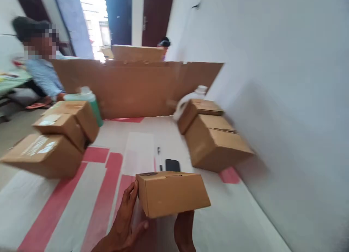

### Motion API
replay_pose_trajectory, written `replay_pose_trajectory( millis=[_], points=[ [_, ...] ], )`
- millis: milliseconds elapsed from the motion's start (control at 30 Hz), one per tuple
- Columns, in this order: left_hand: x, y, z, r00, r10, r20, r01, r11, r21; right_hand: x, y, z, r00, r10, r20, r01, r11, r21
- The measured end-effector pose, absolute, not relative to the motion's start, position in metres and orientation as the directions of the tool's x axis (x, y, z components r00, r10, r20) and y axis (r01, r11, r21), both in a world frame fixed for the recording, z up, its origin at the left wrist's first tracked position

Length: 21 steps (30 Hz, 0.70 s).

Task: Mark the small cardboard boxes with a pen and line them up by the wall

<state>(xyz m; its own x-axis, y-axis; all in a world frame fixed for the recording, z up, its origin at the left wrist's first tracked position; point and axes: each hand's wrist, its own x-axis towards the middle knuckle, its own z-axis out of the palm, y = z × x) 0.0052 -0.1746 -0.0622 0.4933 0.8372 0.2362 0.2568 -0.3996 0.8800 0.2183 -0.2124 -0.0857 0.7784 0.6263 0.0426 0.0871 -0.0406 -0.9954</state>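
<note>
A closed brown cardboard box (174, 195) is held up over the near middle of the table, a little tilted, with a dark printed mark on its top at the left. My left hand (125, 215) steadies it at the left end: the fingers press against that side, while the thumb stands apart below. Under the box, my right hand (184, 226) bears it from beneath; its fingers are hidden by the box. Just beyond the box lie a dark phone (172, 165) and a pen (159, 159).
Cardboard boxes (61, 154) stand at left beside a green-liquid bottle (94, 104). More boxes (218, 143) and a white jug (185, 103) stand at right near the wall (294, 99). A cardboard panel (136, 88) closes the table's far side. Two people are beyond.
</note>
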Motion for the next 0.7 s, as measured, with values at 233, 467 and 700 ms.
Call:
replay_pose_trajectory(
  millis=[233,467,700],
  points=[
    [0.178,-0.174,-0.049,0.886,0.454,0.096,0.104,-0.396,0.912,0.377,-0.258,-0.067,0.967,0.149,0.204,0.227,-0.154,-0.962],
    [0.273,-0.139,-0.051,0.847,0.530,-0.032,0.242,-0.332,0.912,0.441,-0.215,-0.083,0.968,0.232,0.095,0.159,-0.272,-0.949],
    [0.291,-0.100,-0.056,0.758,0.653,0.008,0.289,-0.347,0.892,0.444,-0.209,-0.094,0.942,0.323,0.092,0.195,-0.302,-0.933]
  ],
)
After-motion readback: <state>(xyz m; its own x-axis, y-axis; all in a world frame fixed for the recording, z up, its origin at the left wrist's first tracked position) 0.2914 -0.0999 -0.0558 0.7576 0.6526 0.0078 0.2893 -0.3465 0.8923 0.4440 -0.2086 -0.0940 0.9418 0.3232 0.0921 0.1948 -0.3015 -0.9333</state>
